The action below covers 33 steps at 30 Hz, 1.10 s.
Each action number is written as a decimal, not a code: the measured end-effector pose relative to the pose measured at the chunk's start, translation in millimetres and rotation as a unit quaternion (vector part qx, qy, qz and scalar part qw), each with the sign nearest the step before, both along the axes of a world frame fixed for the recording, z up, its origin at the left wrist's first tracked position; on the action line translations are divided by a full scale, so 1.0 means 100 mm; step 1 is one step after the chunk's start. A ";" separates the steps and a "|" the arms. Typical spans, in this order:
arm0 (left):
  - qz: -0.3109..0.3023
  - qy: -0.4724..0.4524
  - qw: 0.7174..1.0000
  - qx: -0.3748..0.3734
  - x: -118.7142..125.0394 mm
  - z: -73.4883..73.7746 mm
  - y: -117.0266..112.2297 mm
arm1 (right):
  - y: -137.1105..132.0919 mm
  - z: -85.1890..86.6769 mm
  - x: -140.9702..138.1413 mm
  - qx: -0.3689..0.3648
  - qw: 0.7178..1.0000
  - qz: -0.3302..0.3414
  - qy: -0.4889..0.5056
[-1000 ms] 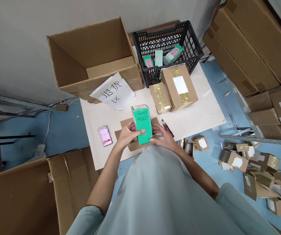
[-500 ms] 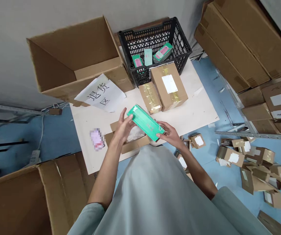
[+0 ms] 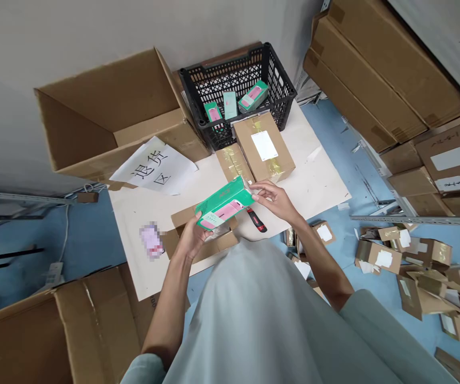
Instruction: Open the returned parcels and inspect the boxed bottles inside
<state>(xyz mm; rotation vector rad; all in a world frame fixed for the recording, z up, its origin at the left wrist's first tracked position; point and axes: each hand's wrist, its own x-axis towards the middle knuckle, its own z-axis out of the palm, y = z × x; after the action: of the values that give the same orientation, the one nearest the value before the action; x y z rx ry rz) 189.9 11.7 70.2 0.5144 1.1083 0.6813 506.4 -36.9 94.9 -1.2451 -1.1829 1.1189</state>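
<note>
A green product box (image 3: 225, 205) with a pink picture on its side is held up between both hands. My left hand (image 3: 192, 234) grips its left end, thumb on the near side. At the right end, the fingers of my right hand (image 3: 272, 198) close on the box's end. Below it lies an opened cardboard carton (image 3: 220, 244) with clear plastic wrap inside, partly hidden by the green box. A black and red box cutter (image 3: 256, 220) rests on the table just under my right hand.
Two taped cartons (image 3: 264, 146) stand ahead, against a black crate (image 3: 250, 69) holding several green boxes. A large open carton (image 3: 113, 106) with a paper sign (image 3: 153, 165) is at left. Opened boxes (image 3: 422, 277) litter the floor at right.
The green box has been turned, so its pink side now faces me and its right end is raised. My right hand has moved up with it, and the box cutter has come into view.
</note>
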 end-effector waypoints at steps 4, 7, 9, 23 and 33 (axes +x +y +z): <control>0.011 -0.001 1.000 -0.009 -0.02 0.06 -0.04 | 0.07 0.04 0.02 0.016 0.999 0.011 -0.025; 0.022 0.005 1.000 -0.016 -0.03 0.10 -0.07 | 0.10 0.04 0.06 0.029 0.998 0.043 -0.028; 0.021 0.009 1.000 -0.019 -0.03 0.11 -0.10 | 0.11 0.01 0.07 0.033 0.997 0.057 -0.049; -0.019 0.071 0.996 0.047 -0.29 0.07 -0.28 | 0.19 -0.13 -0.09 -0.066 0.994 -0.037 0.082; 0.019 -0.027 0.999 0.029 -0.10 0.02 -0.39 | 0.16 -0.25 -0.89 -0.134 0.968 0.038 0.211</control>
<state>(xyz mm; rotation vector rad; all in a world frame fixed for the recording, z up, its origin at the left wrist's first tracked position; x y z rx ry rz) 180.2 -27.3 72.3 0.5230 1.0526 0.7586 417.0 -21.0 70.2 -1.0917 -0.7790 1.5509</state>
